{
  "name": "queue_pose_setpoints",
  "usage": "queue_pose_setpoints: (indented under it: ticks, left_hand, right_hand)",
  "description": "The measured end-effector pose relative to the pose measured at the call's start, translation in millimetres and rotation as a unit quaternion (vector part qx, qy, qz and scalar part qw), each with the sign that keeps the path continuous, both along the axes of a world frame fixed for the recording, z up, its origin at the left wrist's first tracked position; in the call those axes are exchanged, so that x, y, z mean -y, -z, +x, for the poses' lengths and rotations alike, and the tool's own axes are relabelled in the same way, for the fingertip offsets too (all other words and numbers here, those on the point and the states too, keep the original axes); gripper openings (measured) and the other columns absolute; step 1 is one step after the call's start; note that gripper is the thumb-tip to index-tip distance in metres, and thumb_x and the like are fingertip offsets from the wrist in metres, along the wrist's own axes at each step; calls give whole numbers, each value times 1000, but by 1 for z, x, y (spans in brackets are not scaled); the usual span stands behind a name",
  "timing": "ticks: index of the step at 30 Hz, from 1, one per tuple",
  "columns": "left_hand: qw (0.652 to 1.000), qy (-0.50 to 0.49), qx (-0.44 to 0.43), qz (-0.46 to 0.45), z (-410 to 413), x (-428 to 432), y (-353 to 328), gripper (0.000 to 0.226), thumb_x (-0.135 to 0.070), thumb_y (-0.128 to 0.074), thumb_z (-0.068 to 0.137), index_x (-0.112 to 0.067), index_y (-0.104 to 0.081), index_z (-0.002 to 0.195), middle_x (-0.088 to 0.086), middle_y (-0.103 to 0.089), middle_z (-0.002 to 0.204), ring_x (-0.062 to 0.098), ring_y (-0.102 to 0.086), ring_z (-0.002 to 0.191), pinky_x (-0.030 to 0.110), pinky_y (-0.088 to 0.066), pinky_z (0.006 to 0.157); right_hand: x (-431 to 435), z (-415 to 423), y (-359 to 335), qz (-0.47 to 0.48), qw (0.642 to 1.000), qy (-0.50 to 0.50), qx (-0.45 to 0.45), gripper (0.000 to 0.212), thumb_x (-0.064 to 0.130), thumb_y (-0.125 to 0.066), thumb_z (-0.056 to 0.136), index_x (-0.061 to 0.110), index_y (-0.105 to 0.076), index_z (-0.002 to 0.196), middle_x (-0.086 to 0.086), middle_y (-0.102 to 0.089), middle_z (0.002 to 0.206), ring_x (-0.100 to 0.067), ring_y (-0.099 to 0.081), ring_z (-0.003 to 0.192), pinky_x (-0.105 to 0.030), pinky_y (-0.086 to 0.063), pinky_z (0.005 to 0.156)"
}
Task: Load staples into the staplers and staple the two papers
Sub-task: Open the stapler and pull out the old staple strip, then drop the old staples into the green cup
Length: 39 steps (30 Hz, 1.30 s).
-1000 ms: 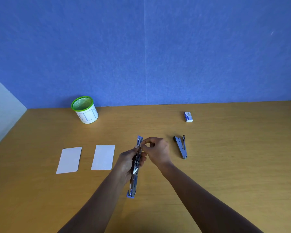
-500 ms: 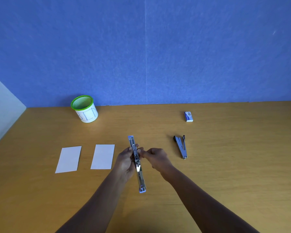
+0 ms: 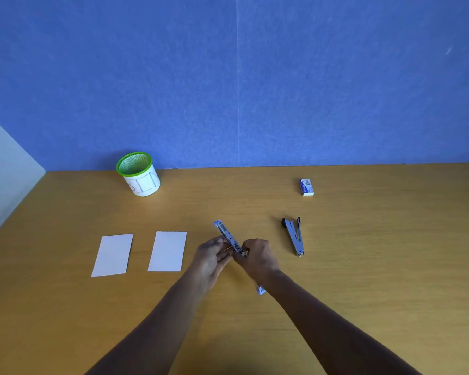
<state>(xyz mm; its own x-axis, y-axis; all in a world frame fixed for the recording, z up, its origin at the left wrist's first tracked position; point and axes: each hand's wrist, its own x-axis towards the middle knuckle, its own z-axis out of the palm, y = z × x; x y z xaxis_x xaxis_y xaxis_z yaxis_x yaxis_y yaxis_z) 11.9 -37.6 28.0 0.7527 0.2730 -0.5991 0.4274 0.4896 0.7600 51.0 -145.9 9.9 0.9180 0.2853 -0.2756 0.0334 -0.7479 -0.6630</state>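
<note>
L hand [image 3: 209, 257] & R hand [image 3: 258, 257] meet over the middle of the tan wooden surface [image 3: 368, 280], both on the long silver stapler w/ blue ends [image 3: 226, 234]. It's unfolded flat into one strip, running diagonally from far-left to near-right. The far blue tip sticks out above the hands; the near tip shows under the R wrist. R hand grips the strip's middle, fingers curled round it. L hand fingers are curled in too, thumb tip touching the rail. A thin pale sliver sits at the L fingertips, too small to ID.

Just right of the hands, apart from them, the grey metal stapler w/ black end [image 3: 294, 236] lies on the surface, arms splayed in a narrow V. Further back & right is the small blue-and-white staple box [image 3: 306, 187]. Left of the hands, 2 white paper rectangles lie side by side w/ a gap btwn: left sheet [image 3: 113, 255], right sheet [image 3: 167, 251]. Far left, by the blue wall [image 3: 309, 90], stands a green-rimmed mesh cup w/ white label [image 3: 140, 175].
</note>
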Motion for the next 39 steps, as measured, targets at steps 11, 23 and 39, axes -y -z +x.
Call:
queue_pose_setpoints:
  ticks: [11,23,39]
  left_hand:
    - [992,51,-86,74,-7,-8,6,29,-14,-39,100,-2,-57,119,15,-61,115,25,-59,100,36,-48,83]
    - [988,68,-114,84,-13,-7,2,27,-18,-39,100,-5,-62,106,4,-64,89,17,-61,80,27,-46,72]
    - [983,31,-142,114,-18,3,-9,29,-20,-40,100,-4,-62,109,9,-63,104,23,-59,95,26,-46,70]
  right_hand:
    - [21,14,18,-117,991,12,66,29,29,-51,92,2,-61,96,-13,-61,89,-29,-61,89,-28,-38,62]
    - [24,17,20,-65,995,66,21,26,34,-67,83,9,-58,85,-4,-57,77,-18,-54,71,-26,-42,59]
    - [11,23,-20,275,892,141,-329,29,-19,-42,86,-13,-60,109,-26,-62,113,-30,-61,109,-27,-50,89]
